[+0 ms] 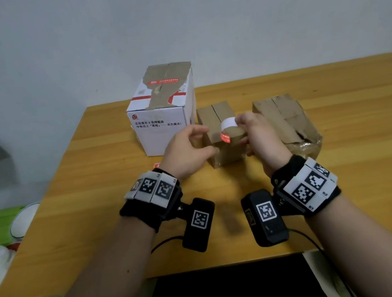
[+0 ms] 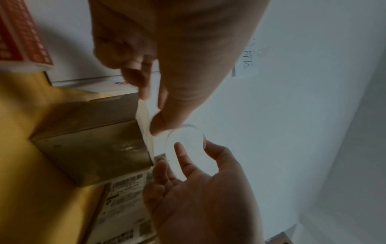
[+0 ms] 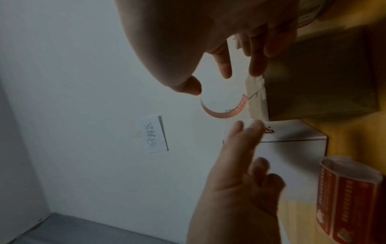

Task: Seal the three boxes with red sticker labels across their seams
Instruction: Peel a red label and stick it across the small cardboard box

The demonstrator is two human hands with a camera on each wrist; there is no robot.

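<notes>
1. Pinching a curled red sticker label in the right hand, just above the middle brown box.
2. Hovering beside it, left hand relaxed, fingers loosely spread, holding nothing.
3. Running away from the body, seam lying directly beneath the label; right hand nearer.

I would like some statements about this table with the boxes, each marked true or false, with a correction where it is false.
1. Three boxes stand on the wooden table. True.
2. The tall white printed box already has a red sticker label across its top seam. True.
3. The right hand holds a curled red sticker label above the small brown cardboard box. True.
4. The left hand grips the roll of red labels. False: it holds nothing; its fingers are near the curled label.
5. The crumpled brown box on the right carries a red sticker. False: none shows on it.
</notes>
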